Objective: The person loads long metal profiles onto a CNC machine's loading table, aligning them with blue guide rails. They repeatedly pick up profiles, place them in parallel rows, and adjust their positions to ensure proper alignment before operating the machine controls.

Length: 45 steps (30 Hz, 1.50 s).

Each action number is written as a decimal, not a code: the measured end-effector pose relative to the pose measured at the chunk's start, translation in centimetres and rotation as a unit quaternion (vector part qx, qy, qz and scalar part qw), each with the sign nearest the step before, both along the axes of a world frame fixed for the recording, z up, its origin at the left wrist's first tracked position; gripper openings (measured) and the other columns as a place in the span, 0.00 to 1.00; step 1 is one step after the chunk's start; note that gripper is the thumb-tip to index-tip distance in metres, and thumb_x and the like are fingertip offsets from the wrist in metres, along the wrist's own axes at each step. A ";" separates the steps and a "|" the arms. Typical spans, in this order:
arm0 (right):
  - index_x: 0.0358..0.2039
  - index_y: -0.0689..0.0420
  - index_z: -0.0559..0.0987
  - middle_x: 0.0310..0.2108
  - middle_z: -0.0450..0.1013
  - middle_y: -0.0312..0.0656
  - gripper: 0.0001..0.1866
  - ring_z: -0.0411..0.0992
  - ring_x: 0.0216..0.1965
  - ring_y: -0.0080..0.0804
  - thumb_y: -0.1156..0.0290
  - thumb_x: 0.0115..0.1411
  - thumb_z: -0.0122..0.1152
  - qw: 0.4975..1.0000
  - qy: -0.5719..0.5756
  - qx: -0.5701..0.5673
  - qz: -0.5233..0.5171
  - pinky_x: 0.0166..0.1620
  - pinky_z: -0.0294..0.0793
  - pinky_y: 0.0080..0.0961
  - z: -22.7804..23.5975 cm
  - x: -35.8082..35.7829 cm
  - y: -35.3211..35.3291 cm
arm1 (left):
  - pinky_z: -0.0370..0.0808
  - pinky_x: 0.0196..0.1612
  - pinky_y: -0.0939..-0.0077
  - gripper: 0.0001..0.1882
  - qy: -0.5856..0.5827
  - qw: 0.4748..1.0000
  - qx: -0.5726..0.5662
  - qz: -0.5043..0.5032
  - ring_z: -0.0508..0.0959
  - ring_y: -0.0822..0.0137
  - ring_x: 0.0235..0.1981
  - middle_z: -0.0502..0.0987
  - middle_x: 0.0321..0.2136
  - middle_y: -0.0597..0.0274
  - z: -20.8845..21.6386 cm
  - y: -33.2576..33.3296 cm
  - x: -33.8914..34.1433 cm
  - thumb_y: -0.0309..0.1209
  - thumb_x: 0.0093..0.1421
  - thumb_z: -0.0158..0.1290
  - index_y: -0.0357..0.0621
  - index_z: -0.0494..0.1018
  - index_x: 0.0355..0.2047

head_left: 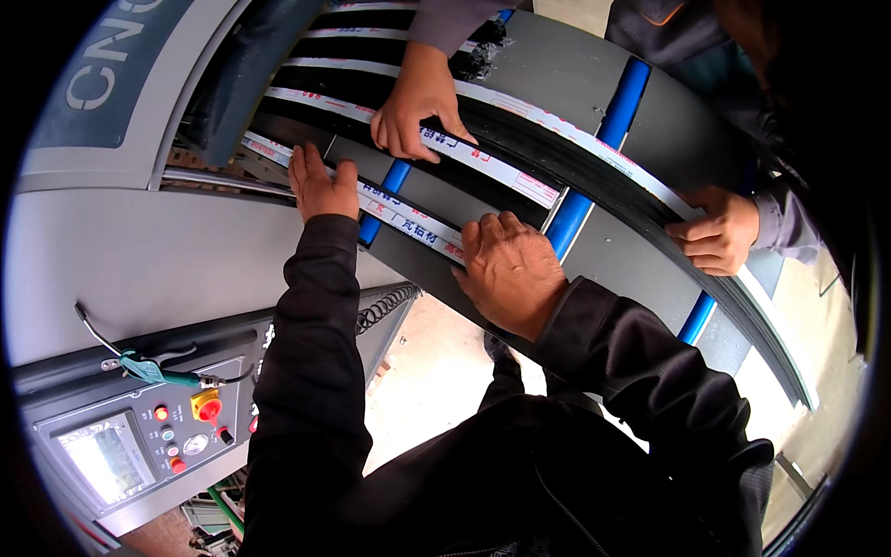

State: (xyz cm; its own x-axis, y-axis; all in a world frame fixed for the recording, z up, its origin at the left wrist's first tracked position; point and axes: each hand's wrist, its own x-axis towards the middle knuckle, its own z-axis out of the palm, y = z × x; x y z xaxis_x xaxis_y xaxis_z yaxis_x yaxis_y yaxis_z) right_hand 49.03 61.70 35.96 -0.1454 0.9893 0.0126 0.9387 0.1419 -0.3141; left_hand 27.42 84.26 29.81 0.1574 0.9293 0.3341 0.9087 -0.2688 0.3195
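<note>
Along the grey table's (pixel 640 251) near edge lies the film-covered near bar (pixel 408 221), which might skew toward the next bar (pixel 506 173) beyond if pushed unevenly. The right hand (pixel 515 274) and left hand (pixel 325 190) both grip the near bar; a co-worker's hand (pixel 413 104) could be pinched between bars.

- The near bar (pixel 408 218) in my grip is long, straight and narrow, its upper face covered in white film printed in red and blue.
- It lies slantwise, its far-left end toward the machine opening, its other end nearer me, across a blue roller (pixel 370 229).
- My left hand (pixel 325 188) holds it toward that far-left end.
- My right hand (pixel 515 271) curls over the nearer end, hiding its tip.
- The film looks flat along the visible stretch between my hands.
</note>
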 end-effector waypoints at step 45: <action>0.43 0.69 0.74 0.36 0.72 0.51 0.23 0.73 0.42 0.43 0.59 0.60 0.65 0.999 0.023 0.019 -0.019 0.43 0.78 0.35 -0.7 -0.1 0.0 | 0.47 0.74 0.60 0.40 -0.001 1.000 -0.006 0.005 0.49 0.48 0.73 0.54 0.72 0.45 0.4 -0.2 0.3 0.49 0.62 0.46 0.35 0.60 0.68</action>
State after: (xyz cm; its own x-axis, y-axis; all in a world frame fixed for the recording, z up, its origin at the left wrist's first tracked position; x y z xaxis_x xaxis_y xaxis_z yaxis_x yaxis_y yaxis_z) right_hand 48.92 61.71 35.29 -0.1069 0.9927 0.0567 0.9279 0.1201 -0.3529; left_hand 27.72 84.05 30.24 0.1466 0.9348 0.3236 0.9108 -0.2552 0.3246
